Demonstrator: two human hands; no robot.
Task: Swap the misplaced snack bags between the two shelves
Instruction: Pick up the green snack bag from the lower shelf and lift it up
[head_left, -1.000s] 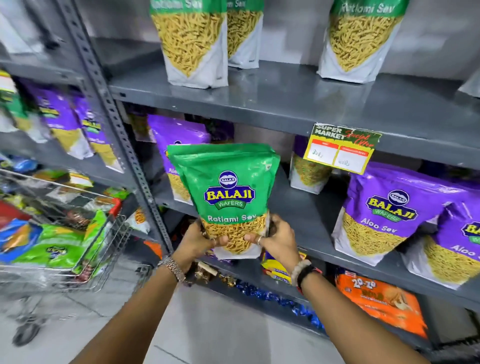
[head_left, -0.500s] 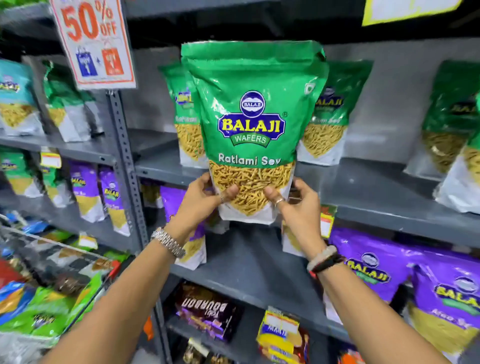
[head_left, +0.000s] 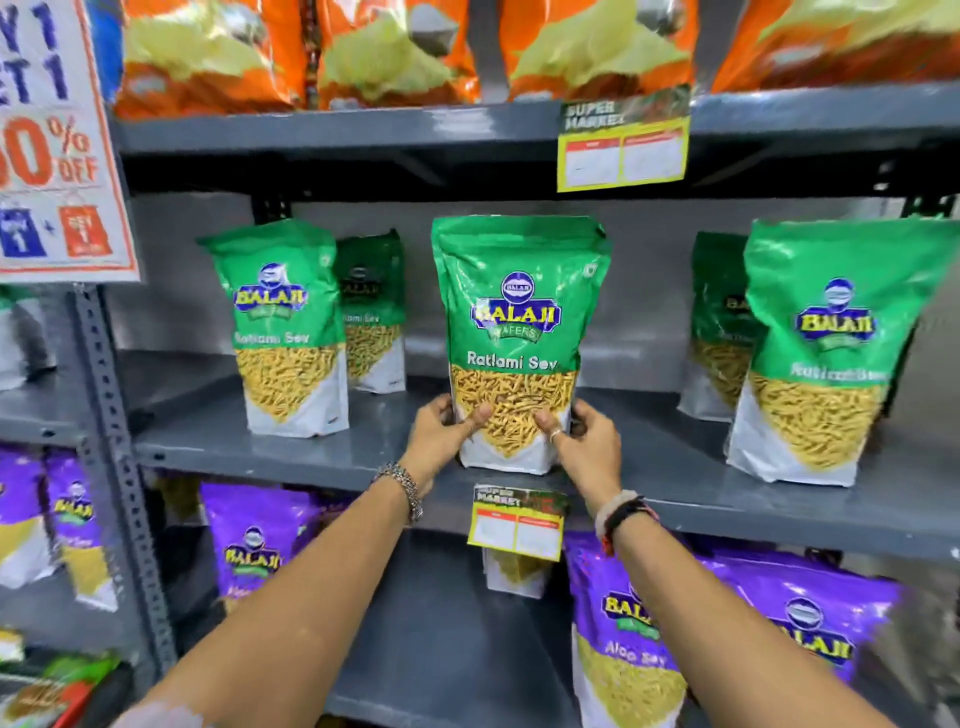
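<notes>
- Head view: the green Ratlami Sev bag (head_left: 517, 343) stands upright on the grey middle shelf (head_left: 363, 457), with its bottom close to the front edge of this shelf
- The left hand (head_left: 444, 434) is closed on the lower left corner of the green Ratlami Sev bag, with the thumb pressed on the front of it
- The right hand (head_left: 582, 441) is closed on the lower right corner of the same bag, also with the thumb on the front; a ring shows on one finger
- On the middle shelf, to the left of the held bag, one more green bag (head_left: 288, 327) stands upright, with another one (head_left: 371, 312) behind it
- To the right of the held bag stands a further green bag (head_left: 826, 353), and one more partly hidden behind that
- Just below the held bag a yellow price tag (head_left: 517, 522) hangs on the shelf edge
- On the shelf under the middle shelf stand purple Aloo Sev bags (head_left: 628, 634), at both left and right sides
- On the shelf above the middle shelf are orange bags (head_left: 208, 57)
- Far to the left of the held bag, a discount sign (head_left: 52, 140) hangs on the rack
</notes>
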